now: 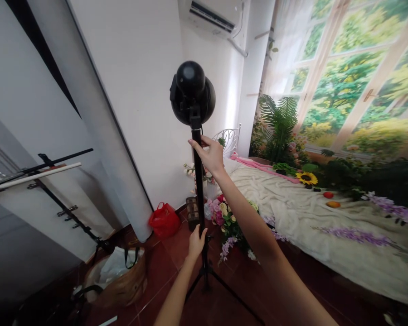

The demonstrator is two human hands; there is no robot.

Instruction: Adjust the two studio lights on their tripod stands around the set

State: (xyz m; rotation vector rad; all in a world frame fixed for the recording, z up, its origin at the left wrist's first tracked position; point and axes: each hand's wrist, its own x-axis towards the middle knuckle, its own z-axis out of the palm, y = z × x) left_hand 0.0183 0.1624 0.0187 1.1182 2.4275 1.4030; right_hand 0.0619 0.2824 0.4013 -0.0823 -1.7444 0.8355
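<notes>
A black light stand (199, 194) stands upright on spread legs in front of me. On its top sits a round black studio lamp (192, 93), its back turned towards me. High on the pole, just under the lamp, my right hand (211, 156) is closed around it, thumb on the near side. My left hand (196, 242) grips the same pole lower down, close to a small knob above the legs. The far fingers of both hands are partly hidden behind the pole.
To the right is a bed with a cream blanket (279, 194), flowers and fruit on it. A bouquet (224, 213) stands beside the bed. A red bag (164, 220), a wicker basket (122, 280) and another stand (64, 208) are left. An air conditioner (212, 18) hangs above.
</notes>
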